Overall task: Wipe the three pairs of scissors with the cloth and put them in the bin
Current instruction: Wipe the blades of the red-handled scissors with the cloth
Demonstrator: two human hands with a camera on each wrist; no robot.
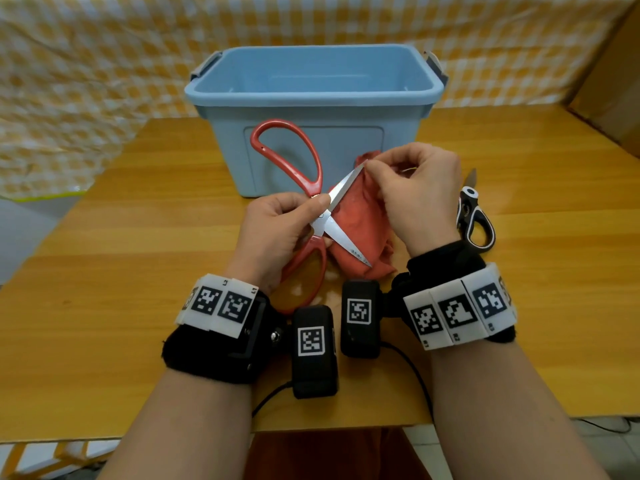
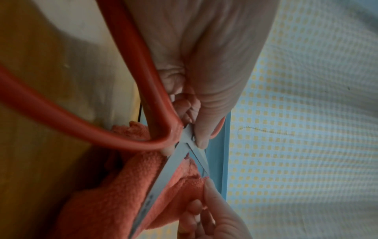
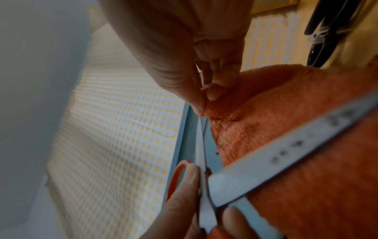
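I hold the red-handled scissors (image 1: 313, 202) at the pivot, left hand (image 1: 277, 230) pinching thumb over the screw, fingers curled behind. Blades spread wide in a V: far blade runs up and right toward the bin (image 1: 313, 98), near blade runs down and right toward me. The orange cloth (image 1: 360, 230) sits in the crotch of the V, between the two blades. My right hand (image 1: 419, 199) pinches a fold of cloth against the tip of the far blade, fingers curled together on it.

Judgement: the wipe turns on that far blade's long axis, from tip back toward the pivot, so the right hand travels left and nearward along it while the left hand steadies.

Black-handled scissors (image 1: 472, 216) lie on the table (image 1: 138, 306), just right of my right wrist. Third pair not seen. Bin interior appears to hold nothing.
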